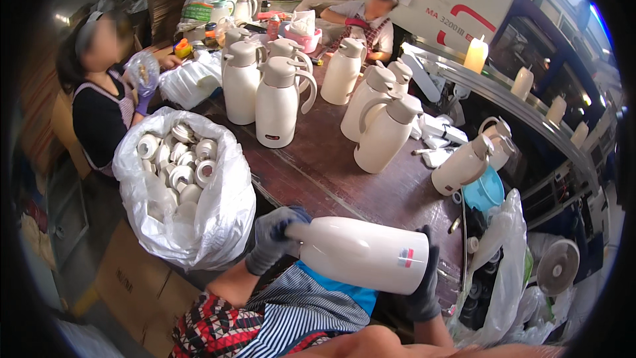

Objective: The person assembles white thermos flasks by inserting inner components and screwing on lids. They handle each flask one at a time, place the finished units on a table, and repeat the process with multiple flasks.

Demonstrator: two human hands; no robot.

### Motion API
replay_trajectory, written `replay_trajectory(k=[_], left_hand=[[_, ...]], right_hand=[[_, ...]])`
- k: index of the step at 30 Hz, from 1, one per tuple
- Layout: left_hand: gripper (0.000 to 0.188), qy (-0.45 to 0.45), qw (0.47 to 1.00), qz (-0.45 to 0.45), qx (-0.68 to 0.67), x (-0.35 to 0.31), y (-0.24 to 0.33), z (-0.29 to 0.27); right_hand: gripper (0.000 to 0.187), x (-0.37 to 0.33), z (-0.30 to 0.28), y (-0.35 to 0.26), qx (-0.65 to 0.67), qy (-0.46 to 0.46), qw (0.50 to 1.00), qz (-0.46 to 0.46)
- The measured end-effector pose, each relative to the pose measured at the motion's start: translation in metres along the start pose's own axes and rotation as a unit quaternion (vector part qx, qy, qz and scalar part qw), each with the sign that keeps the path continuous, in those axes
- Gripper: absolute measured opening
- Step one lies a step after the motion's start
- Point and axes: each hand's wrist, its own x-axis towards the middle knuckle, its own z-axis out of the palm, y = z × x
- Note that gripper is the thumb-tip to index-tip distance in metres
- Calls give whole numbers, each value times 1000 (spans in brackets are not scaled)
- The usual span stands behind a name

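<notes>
A cream vacuum jug (361,252) lies on its side in the air over my lap, its top end toward the left. My left hand (270,240), in a grey glove, is closed on that top end, where some of its fingers are blurred. At the jug's base, my gloved right hand (429,278) grips from beneath and behind. A small red and blue label shows on the jug's side. Several similar jugs stand upright on the dark table, among them a jug with a grey lid and handle (276,106) and another cream jug (384,136).
A white plastic bag (228,192) full of round lids stands left of the table. A blue basin (483,189) and clear plastic bags (500,265) are at the right edge. Two people sit across the table: one in purple gloves (147,93), one in a checked apron (381,36).
</notes>
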Motion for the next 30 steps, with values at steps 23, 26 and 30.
replay_trajectory(k=[23, 26, 30], left_hand=[[16, -89, 918, -376, -86, -112, -107, 20], [19, -89, 931, -354, 12, -107, -98, 28], [11, -103, 919, -370, -86, -108, -110, 13]], right_hand=[[115, -93, 5, 91, -137, 42, 990, 18], [101, -97, 7, 122, 110, 81, 973, 184], [68, -84, 12, 76, 245, 110, 940, 212]])
